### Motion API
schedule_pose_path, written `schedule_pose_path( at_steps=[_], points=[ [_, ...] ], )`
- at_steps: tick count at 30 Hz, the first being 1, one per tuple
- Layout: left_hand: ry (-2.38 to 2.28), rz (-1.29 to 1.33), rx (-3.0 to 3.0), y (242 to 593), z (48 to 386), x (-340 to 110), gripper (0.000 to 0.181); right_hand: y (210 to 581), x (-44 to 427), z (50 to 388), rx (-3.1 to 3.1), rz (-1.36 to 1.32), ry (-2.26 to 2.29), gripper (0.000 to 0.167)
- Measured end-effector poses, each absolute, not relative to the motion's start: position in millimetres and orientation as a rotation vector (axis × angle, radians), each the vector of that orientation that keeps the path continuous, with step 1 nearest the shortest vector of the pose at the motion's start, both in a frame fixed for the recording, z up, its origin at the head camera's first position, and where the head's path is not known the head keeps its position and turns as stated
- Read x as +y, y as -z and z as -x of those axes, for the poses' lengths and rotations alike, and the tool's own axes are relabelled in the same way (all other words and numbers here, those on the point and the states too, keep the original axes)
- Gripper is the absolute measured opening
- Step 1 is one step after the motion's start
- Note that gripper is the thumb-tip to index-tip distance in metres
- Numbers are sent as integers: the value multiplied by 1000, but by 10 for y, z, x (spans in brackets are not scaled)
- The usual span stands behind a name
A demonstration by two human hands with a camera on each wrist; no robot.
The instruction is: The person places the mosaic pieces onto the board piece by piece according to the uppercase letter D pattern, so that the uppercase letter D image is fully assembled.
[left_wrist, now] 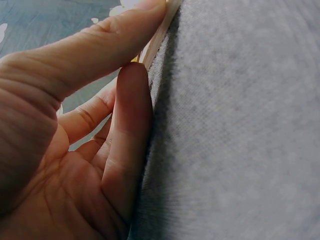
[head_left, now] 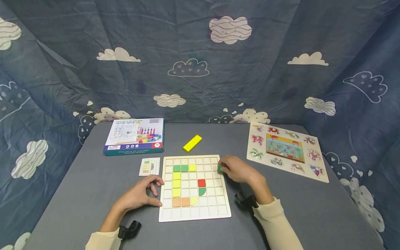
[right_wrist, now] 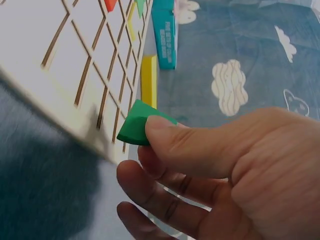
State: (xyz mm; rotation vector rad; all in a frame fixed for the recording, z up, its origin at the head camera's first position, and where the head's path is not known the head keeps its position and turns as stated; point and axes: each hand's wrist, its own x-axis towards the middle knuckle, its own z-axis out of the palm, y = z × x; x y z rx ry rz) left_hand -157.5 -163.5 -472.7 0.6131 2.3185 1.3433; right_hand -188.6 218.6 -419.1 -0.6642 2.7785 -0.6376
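Note:
A pale wooden grid board lies on the grey table, with green, yellow, red and orange tiles in some of its squares. My left hand is at the board's left side, thumb and fingertips touching its edge. Over the upper right corner of the board, my right hand pinches a green quarter-round tile between thumb and forefinger. The other fingers of that hand curve loosely below. A red square tile sits directly above another green quarter-round tile on the grid.
A small pattern card lies left of the board. Behind it is a teal-edged box, and a long yellow block lies beyond the board. At the right is a picture puzzle board. A cloud-print cloth hangs behind the table.

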Motion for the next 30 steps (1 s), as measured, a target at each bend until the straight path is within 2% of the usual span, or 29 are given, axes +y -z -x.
schedule_pose_path(
  at_steps=[16, 30],
  points=[
    [-1342, -592, 2327, 4734, 1587, -1638, 62, 4326, 1756, 2029, 2735, 798, 705, 5],
    [-1360, -593, 2330, 4724, 1574, -1629, 62, 4408, 1634, 2034, 2737, 845, 716, 4]
  ],
)
